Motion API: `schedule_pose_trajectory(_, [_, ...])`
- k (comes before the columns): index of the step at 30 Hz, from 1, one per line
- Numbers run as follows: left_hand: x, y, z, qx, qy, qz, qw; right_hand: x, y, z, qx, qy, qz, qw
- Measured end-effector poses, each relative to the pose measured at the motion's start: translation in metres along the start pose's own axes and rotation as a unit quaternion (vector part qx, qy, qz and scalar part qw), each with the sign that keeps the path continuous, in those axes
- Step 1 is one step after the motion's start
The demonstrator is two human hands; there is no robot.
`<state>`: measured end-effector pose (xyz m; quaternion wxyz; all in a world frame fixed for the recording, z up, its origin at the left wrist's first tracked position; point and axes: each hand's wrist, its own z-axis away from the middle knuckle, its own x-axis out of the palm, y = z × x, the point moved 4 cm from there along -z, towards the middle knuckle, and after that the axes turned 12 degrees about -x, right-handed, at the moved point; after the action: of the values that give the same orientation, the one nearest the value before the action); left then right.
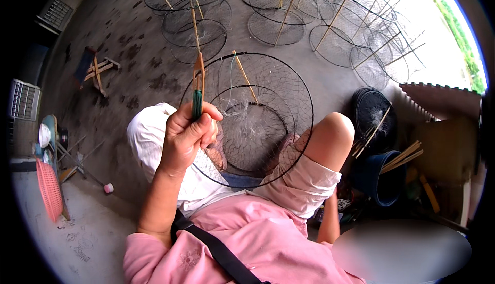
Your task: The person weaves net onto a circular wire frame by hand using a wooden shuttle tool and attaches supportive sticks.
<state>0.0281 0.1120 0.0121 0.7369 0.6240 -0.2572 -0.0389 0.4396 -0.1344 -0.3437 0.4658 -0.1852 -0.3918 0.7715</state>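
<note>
Raised in front of my left knee, my left hand (183,137) is closed around a wooden netting needle (199,72) wound with green twine (197,103). The needle points up and away from me. Between my legs stands a round net trap (311,98), its dark hoops covered in thin mesh. A wooden stick (245,75) shows inside its far part, and a tangle of pale, clear line (242,111) hangs near the middle. My right forearm (330,222) reaches down beside my right thigh, and that hand is hidden behind my leg.
Several similar net traps (276,26) with sticks stand ahead. On the right are a black round tub (361,98) and a blue bucket (381,196) holding wooden sticks. At the left are a small folding stool (95,72) and a pink basket (49,191).
</note>
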Motion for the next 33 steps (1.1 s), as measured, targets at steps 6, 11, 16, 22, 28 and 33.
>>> schedule_pose_trajectory(6, [-0.001, 0.006, 0.004, 0.019, 0.011, -0.004, 1.0, -0.046, 0.108, -0.023, 0.042, 0.036, 0.022, 0.998])
schedule_pose_trajectory(11, [-0.004, 0.022, 0.007, 0.083, 0.019, 0.007, 0.996, -0.042, 0.065, -0.005, -0.057, 0.015, 0.125, 0.99])
schedule_pose_trajectory(16, [-0.015, 0.043, 0.005, 0.174, 0.033, 0.027, 0.984, -0.004, -0.118, 0.059, -0.25, 0.078, 0.101, 0.96])
schedule_pose_trajectory(22, [-0.001, 0.055, -0.009, 0.248, -0.008, 0.074, 0.966, 0.238, -0.246, 0.196, -0.55, -0.45, 0.403, 0.576])
schedule_pose_trajectory(28, [0.011, 0.029, 0.001, 0.079, -0.104, 0.038, 0.991, 0.417, -0.17, 0.212, -0.247, -0.523, 0.392, 0.715])
schedule_pose_trajectory(33, [-0.077, 0.034, 0.0, 0.148, 0.309, -0.25, 0.905, 0.37, -0.215, 0.203, -0.062, -0.616, 0.157, 0.77])
